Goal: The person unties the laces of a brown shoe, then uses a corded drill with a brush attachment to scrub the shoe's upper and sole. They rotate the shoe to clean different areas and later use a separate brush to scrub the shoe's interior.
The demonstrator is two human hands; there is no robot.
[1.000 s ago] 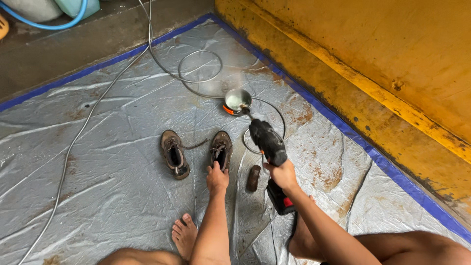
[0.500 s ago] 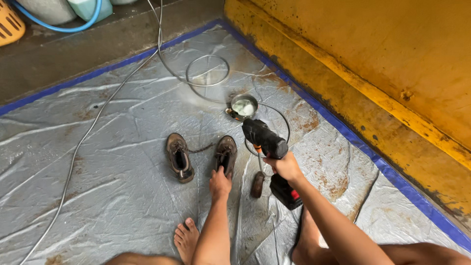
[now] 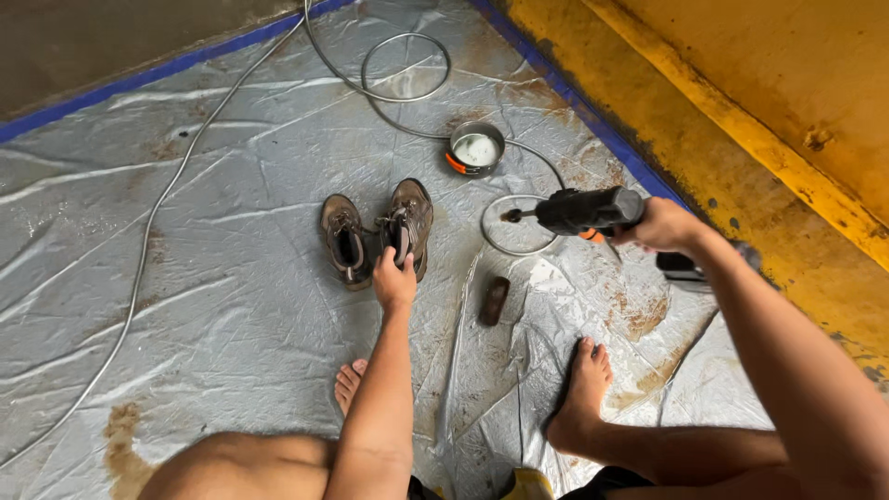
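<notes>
The left part of the grey tarp is open; only a thin cable crosses it. Near the far edge, loops of cable and a small tin take the room. In the middle stand two brown shoes, with a small brown piece just beside them. The right edge is closed by a yellow wall. Two bare feet block the near edge.

I see a crinkled silver tarp with a blue edge covering the floor; under my left hand lie two brown shoes; just right of it, a small brown brush; beyond my right hand, a round tin; a grey cable loops across past both hands.
</notes>
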